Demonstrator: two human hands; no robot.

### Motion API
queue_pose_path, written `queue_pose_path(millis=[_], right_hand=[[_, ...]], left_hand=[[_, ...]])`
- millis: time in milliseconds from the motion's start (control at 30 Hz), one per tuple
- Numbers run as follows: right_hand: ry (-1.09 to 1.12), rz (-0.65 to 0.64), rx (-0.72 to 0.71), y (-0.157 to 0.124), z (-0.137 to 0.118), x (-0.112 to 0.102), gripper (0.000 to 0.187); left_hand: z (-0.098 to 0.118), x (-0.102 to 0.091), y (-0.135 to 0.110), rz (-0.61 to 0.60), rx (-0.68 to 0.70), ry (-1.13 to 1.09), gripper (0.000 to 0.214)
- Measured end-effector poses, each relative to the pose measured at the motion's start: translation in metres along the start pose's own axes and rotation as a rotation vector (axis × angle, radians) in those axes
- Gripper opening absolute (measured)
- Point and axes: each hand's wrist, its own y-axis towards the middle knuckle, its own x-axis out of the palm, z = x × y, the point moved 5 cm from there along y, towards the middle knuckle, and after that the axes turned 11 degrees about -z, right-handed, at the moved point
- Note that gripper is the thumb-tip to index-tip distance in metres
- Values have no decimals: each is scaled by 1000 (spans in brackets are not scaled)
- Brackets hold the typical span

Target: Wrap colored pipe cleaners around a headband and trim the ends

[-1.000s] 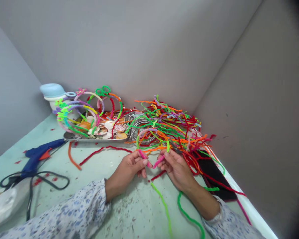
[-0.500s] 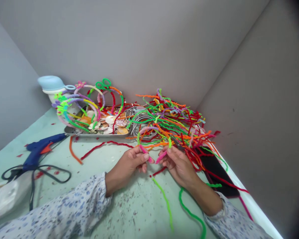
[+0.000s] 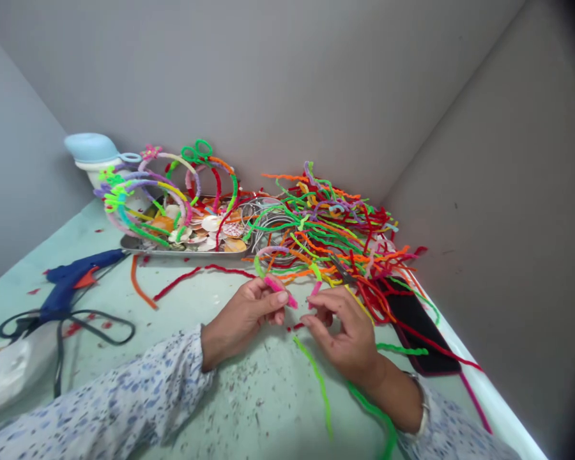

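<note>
A hoop-shaped headband point(image 3: 278, 250) wrapped in pink, green, lilac and orange pipe cleaner is between my hands, its two pink ends pointing towards me. My left hand point(image 3: 249, 313) pinches the left pink end between thumb and fingers. At the right pink end, my right hand point(image 3: 347, 332) has its fingers curled round the tip, the thumb a little lower; the exact contact is partly hidden. Below them on the table lie a lime pipe cleaner point(image 3: 316, 380) and a darker green pipe cleaner point(image 3: 376, 409), partly under my right forearm.
Behind the headband lies a heap of coloured pipe cleaners point(image 3: 335, 223) beside coiled wire point(image 3: 275, 223). A metal tray point(image 3: 186, 254) holds shells; finished headbands point(image 3: 172, 182) stand over it. Left are a blue glue gun point(image 3: 69, 278) and a lidded bottle point(image 3: 93, 153); right is a black phone point(image 3: 421, 332).
My right hand has slid from the green part of the headband down towards its pink tip, thumb and forefinger parting. The left hand keeps its pinch. The view has shifted slightly.
</note>
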Motion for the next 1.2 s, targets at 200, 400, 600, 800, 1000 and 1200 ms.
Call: queue_pose_path(millis=[200,400,600,800,1000,1200], right_hand=[[-194,-24,-84,1,-7,4,19],[-212,-31,-91,1,-8,5,12],[-189,-54,-65,0,-7,6,9],[-183,-50,-43,-2,-7,8,12],[-117,-65,-39,0,-8,7,14],[-86,-74,-47,2,-6,7,35]], left_hand=[[-5,0,-2,-16,-7,44,21],[-5,1,-2,2,-1,123,21],[-4,2,-2,-2,-8,196,20],[-5,2,-2,-36,10,259,18],[-5,5,-4,-51,3,176,18],[-2,4,-4,-41,15,13,20]])
